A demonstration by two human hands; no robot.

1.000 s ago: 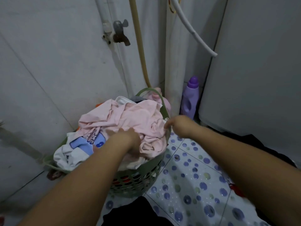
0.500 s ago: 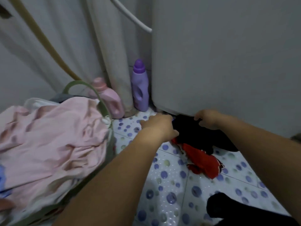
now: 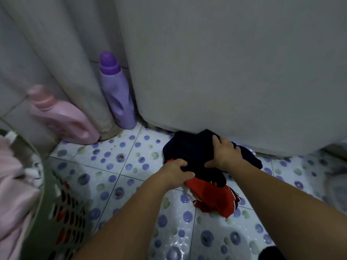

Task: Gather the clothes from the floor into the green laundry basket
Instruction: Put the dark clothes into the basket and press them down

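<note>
A dark navy garment [image 3: 189, 149] lies on the dotted floor tiles against the foot of the white appliance. A red garment [image 3: 212, 197] lies under it, toward me. My left hand [image 3: 177, 171] grips the near edge of the navy garment, right above the red one. My right hand [image 3: 225, 154] presses on top of the navy garment with its fingers spread over the cloth. The green laundry basket [image 3: 47, 188] stands at the left edge, piled with pink clothes [image 3: 11, 184].
A white appliance [image 3: 234, 72] fills the back right. A purple bottle [image 3: 116, 92] and a pink bottle [image 3: 62, 117] stand beside a grey pipe [image 3: 78, 68]. Another dark cloth [image 3: 270, 253] shows at the bottom right edge. Tiled floor [image 3: 116, 162] lies between basket and clothes.
My view swung right from the basket to the floor clothes. Both hands left the pink clothes in the basket and came down onto the navy garment by the appliance.
</note>
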